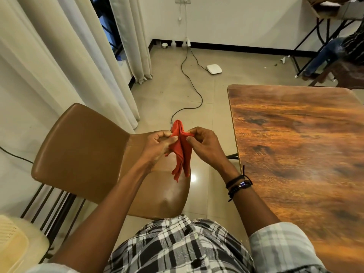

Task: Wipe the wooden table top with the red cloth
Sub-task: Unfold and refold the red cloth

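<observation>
Red cloth point(181, 150) hangs bunched between both hands, the left hand point(157, 146) and right hand point(204, 146) each pinching its top edge. Preparation, by my judgement: wiping is not yet begun, and next the cloth must go to the wooden surface point(295, 144) right of the hands.

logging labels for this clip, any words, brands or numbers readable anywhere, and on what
None readable. No text shows on the red cloth, the wooden table, the brown chair or the white box on the floor, which is too small to check for print.

Soft red cloth point(181, 148) beside a wood-grain table top point(299, 146).
Glossy brown chair seat point(163, 196); shiny floor tiles point(201, 119).
</observation>
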